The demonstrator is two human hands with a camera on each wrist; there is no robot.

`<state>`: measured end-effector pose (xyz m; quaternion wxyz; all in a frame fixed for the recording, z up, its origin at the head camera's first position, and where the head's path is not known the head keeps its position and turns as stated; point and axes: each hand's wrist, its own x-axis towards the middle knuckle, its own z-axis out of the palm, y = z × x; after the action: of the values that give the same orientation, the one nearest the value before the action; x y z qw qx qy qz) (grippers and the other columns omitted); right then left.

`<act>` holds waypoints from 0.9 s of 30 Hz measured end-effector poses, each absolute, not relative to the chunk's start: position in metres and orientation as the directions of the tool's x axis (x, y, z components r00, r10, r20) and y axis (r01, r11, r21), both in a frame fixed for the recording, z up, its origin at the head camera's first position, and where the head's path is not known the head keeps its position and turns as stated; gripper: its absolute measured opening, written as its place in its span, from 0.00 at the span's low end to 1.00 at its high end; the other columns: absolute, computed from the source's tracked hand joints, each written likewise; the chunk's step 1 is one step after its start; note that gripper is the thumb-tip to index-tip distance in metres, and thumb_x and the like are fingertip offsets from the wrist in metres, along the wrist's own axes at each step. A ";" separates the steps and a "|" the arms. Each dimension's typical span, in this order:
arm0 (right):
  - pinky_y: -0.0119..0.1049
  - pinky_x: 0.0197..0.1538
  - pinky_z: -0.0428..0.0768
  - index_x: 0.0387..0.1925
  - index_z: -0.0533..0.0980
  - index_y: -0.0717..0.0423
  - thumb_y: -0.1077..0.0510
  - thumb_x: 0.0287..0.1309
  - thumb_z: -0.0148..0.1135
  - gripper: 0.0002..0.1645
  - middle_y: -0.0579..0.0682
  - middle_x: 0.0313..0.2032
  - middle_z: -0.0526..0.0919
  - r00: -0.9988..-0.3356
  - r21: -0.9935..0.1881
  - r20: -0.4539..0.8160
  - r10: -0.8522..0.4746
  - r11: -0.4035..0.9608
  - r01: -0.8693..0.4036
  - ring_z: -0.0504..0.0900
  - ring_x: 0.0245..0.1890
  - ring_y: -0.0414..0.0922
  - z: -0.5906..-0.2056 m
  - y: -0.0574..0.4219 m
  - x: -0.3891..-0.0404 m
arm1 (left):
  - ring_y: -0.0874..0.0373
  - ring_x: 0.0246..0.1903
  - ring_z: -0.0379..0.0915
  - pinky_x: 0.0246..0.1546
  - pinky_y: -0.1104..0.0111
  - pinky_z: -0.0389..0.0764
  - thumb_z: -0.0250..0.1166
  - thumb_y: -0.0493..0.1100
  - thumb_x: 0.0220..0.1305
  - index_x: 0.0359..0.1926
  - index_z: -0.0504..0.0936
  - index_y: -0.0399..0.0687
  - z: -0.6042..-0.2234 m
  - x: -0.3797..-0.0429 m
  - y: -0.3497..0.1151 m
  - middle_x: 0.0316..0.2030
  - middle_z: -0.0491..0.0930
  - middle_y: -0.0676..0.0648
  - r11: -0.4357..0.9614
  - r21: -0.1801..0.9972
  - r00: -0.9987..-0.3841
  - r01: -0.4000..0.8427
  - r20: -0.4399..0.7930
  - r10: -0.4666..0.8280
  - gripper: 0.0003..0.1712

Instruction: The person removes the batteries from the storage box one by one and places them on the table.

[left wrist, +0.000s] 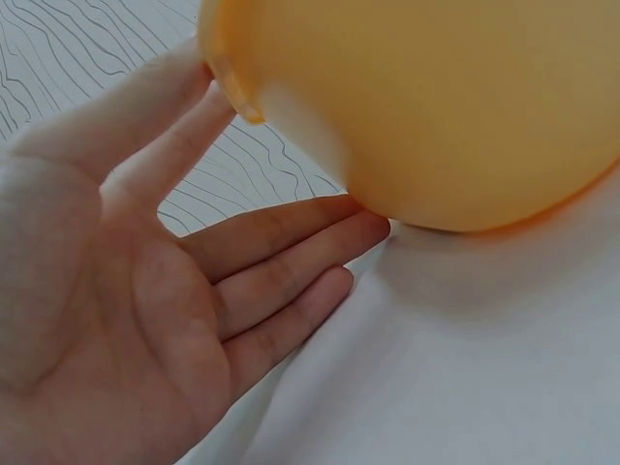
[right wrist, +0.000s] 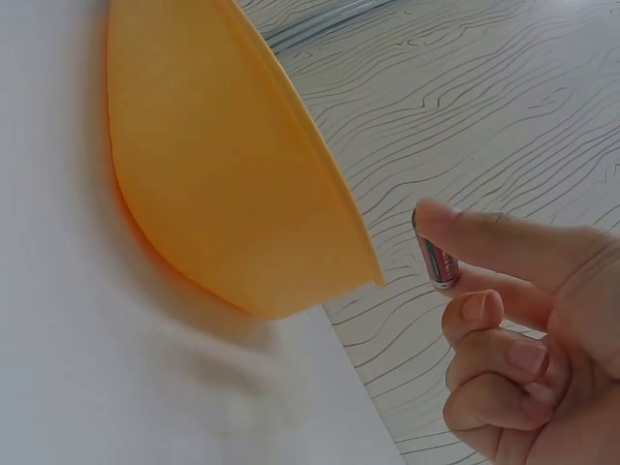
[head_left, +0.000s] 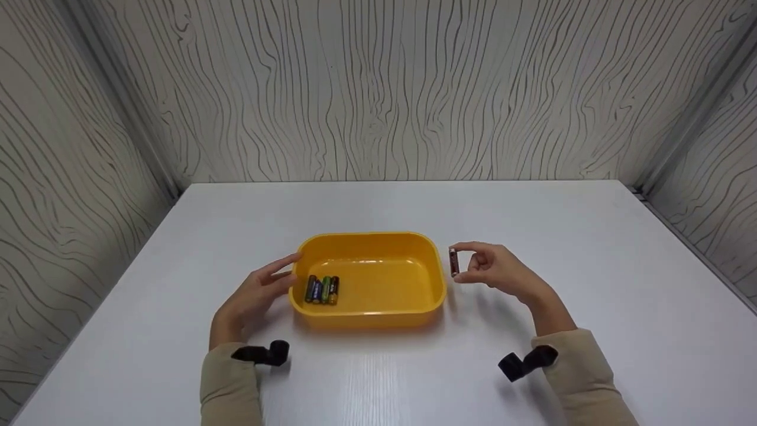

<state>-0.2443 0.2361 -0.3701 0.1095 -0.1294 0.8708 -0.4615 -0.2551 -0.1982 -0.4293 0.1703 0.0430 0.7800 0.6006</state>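
Observation:
A yellow plastic tub (head_left: 384, 287) stands on the white table. Inside it, against the left wall, several batteries (head_left: 322, 290) lie side by side in dark, blue, green and black-gold wrappers. My left hand (head_left: 251, 299) is at the tub's left side; in the left wrist view its fingers (left wrist: 281, 247) are extended, with fingertips against the rim and outer wall. Just right of the tub, my right hand (head_left: 500, 272) pinches a dark red battery (head_left: 454, 262) end to end between thumb and index finger. The other fingers of that hand are curled in, as the right wrist view shows.
The white table (head_left: 378, 378) extends around the tub on every side. Wood-grain patterned panels (head_left: 378, 89) rise behind it and to both sides. A small black wrist camera (head_left: 263, 354) sits on the left sleeve, another (head_left: 526, 362) on the right.

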 end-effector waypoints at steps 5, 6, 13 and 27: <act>0.24 0.22 0.62 0.63 0.70 0.57 0.53 0.49 0.73 0.40 0.41 0.23 0.73 -0.942 -0.827 -0.105 -0.318 0.554 -0.094 0.63 0.19 0.34 -0.376 0.244 -0.247 | 0.42 0.71 0.60 0.74 0.43 0.51 0.60 0.55 0.66 0.70 0.64 0.65 -0.429 -0.256 -0.198 0.73 0.61 0.44 0.268 0.955 -0.936 -0.128 -0.206 0.286 0.33; 0.24 0.22 0.62 0.64 0.70 0.56 0.53 0.49 0.73 0.39 0.41 0.23 0.73 -0.943 -0.824 -0.113 -0.313 0.560 -0.087 0.63 0.19 0.34 -0.377 0.245 -0.247 | 0.42 0.71 0.60 0.74 0.43 0.51 0.61 0.55 0.66 0.70 0.64 0.66 -0.429 -0.255 -0.198 0.72 0.61 0.44 0.268 0.953 -0.936 -0.138 -0.214 0.278 0.32; 0.25 0.23 0.62 0.63 0.70 0.56 0.52 0.50 0.73 0.39 0.40 0.22 0.72 -0.943 -0.806 -0.164 -0.291 0.590 -0.042 0.64 0.20 0.36 -0.389 0.254 -0.252 | 0.43 0.71 0.59 0.74 0.41 0.48 0.61 0.56 0.65 0.68 0.66 0.69 -0.429 -0.254 -0.198 0.72 0.63 0.46 0.262 0.947 -0.935 -0.185 -0.251 0.249 0.31; 0.25 0.23 0.64 0.63 0.71 0.57 0.54 0.50 0.72 0.38 0.40 0.19 0.69 -0.933 -0.784 -0.213 -0.289 0.621 -0.014 0.64 0.20 0.37 -0.402 0.264 -0.256 | 0.41 0.71 0.60 0.75 0.44 0.51 0.60 0.54 0.67 0.71 0.63 0.63 -0.429 -0.253 -0.199 0.73 0.60 0.43 0.264 0.958 -0.937 -0.110 -0.189 0.294 0.33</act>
<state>-0.2562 0.2639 -0.4024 0.1613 -0.0856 0.8857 -0.4268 -0.2529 -0.1987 -0.4294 0.1672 0.0590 0.7771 0.6039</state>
